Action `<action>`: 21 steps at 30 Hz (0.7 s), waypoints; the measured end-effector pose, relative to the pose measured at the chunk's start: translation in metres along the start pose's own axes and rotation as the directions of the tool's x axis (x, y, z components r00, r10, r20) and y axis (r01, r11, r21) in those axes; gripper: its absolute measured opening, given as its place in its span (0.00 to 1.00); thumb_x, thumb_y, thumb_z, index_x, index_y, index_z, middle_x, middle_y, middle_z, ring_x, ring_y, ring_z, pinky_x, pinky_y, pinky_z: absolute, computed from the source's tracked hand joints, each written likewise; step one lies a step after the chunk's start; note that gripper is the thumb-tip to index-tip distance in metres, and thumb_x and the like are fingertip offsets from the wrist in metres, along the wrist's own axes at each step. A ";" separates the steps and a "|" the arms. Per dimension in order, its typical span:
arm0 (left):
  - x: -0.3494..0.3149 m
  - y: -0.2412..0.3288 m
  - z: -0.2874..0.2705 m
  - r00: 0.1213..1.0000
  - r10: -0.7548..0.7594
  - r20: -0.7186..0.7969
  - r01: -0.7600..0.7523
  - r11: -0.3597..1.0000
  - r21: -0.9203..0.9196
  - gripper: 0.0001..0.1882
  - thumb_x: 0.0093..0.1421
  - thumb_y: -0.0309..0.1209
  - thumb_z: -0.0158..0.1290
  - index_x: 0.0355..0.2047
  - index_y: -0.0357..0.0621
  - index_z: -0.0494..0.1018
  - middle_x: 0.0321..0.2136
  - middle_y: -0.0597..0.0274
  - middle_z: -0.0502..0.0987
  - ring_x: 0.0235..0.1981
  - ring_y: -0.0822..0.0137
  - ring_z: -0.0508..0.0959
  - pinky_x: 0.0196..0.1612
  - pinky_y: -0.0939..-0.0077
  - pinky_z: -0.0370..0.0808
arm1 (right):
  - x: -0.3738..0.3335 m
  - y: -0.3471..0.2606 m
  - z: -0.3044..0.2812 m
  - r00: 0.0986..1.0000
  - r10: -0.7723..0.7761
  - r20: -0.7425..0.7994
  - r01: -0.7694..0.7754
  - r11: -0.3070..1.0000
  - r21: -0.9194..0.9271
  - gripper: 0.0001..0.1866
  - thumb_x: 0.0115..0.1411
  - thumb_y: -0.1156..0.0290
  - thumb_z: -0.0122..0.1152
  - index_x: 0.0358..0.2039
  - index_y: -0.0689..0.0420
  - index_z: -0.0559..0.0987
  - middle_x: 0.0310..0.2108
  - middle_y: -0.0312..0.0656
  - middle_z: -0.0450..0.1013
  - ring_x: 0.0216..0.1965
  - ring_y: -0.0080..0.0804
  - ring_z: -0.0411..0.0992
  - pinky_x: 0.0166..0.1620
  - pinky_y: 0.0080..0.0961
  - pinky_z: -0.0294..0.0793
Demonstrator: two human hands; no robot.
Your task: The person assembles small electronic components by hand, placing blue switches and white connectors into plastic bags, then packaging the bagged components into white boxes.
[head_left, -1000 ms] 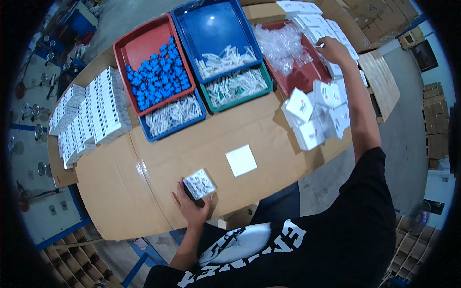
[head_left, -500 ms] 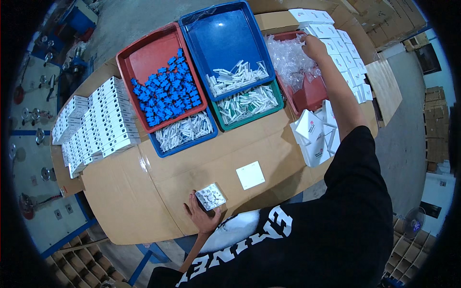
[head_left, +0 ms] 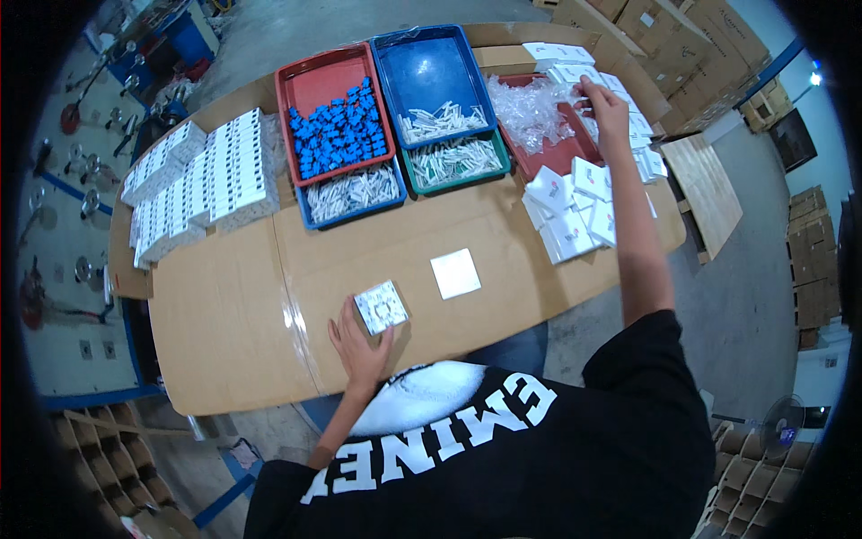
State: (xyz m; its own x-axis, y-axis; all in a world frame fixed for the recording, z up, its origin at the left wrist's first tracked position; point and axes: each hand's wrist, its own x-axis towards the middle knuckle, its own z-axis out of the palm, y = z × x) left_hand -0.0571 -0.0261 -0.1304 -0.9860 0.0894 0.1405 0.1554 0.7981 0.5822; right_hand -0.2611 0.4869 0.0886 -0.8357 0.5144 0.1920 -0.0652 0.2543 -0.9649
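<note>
My left hand (head_left: 361, 352) grips a square white switch-like unit (head_left: 381, 308) on the cardboard tabletop, thumb on one side and fingers on the other. Its patterned grey-and-white inner face is up. To the right of it lies a flat white square plate (head_left: 456, 273). Far to the right, my right arm reaches out over a red tray (head_left: 545, 161) with a heap of clear plastic bags (head_left: 532, 112). The fingers of my right hand (head_left: 607, 110) are pinched on clear plastic at the heap's edge, seemingly one bag.
A red tray (head_left: 305, 83) holds blue clips. Blue (head_left: 422, 63) and green (head_left: 453, 189) trays hold thin white pieces, as does another blue tray (head_left: 310, 220). White units (head_left: 211, 180) stand in rows at left. White boxes (head_left: 570, 216) are piled at right, with more behind.
My right hand has drawn back slightly from the bag heap with clear plastic at its fingers. My left hand keeps hold of the white unit. The whole view has shifted.
</note>
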 end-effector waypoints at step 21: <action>-0.056 0.135 -0.049 0.982 -0.130 -0.140 -0.052 0.523 -0.850 0.14 0.72 0.36 0.55 0.37 0.36 0.80 0.24 0.72 0.76 0.25 0.83 0.69 0.27 0.84 0.65 | -0.421 -0.001 0.093 0.933 0.111 0.342 -0.309 0.736 0.603 0.09 0.66 0.80 0.63 0.46 0.66 0.77 0.41 0.43 0.78 0.41 0.28 0.79 0.45 0.26 0.83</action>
State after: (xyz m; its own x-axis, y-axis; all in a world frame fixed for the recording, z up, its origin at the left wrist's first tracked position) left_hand 0.0216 0.0479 -0.0205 -0.9796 -0.0992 0.1748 0.1841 -0.0938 0.9784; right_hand 0.0400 0.1944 -0.0074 -0.9735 0.2284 0.0107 -0.1188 -0.4654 -0.8771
